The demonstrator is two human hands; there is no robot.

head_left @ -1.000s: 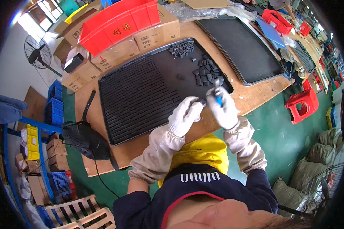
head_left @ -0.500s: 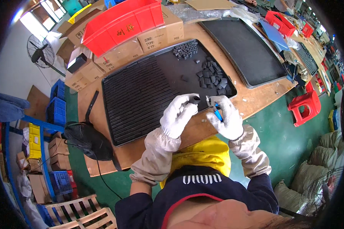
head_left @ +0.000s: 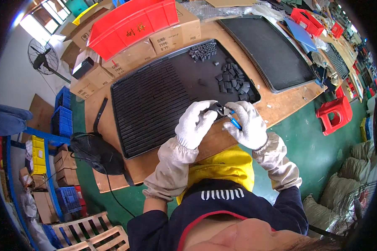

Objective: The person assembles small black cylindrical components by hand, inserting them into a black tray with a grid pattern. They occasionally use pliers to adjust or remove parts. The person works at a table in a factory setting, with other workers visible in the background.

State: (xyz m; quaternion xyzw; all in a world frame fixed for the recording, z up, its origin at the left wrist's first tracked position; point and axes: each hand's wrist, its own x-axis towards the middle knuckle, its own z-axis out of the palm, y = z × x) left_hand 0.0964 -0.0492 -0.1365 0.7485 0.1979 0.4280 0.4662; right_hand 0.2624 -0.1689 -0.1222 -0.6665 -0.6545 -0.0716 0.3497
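Observation:
My left hand (head_left: 192, 124), in a white glove, pinches a small black piece (head_left: 216, 107) over the near edge of a black tray (head_left: 199, 85). Closed around blue-handled pliers (head_left: 236, 123), my gloved right hand (head_left: 251, 127) holds their metal jaws against that piece. Whether the jaws grip it is too small to tell. Rows of black strips (head_left: 150, 104) cover the tray's left part. Short black tubes (head_left: 202, 50) stand grouped at its far right, with a pile of flat black pieces (head_left: 233, 79) nearer to me.
Behind the tray, cardboard boxes (head_left: 176, 35) carry a red bin (head_left: 134, 25). Stacked black trays (head_left: 268, 50) lie to the right on the wooden table (head_left: 217, 140). A black bag (head_left: 98, 152) rests at the left edge. A red stool (head_left: 334, 113) stands on the floor.
The pliers in my right hand have moved left, and their jaws now meet the black piece in my left hand. Before, a small gap lay between them.

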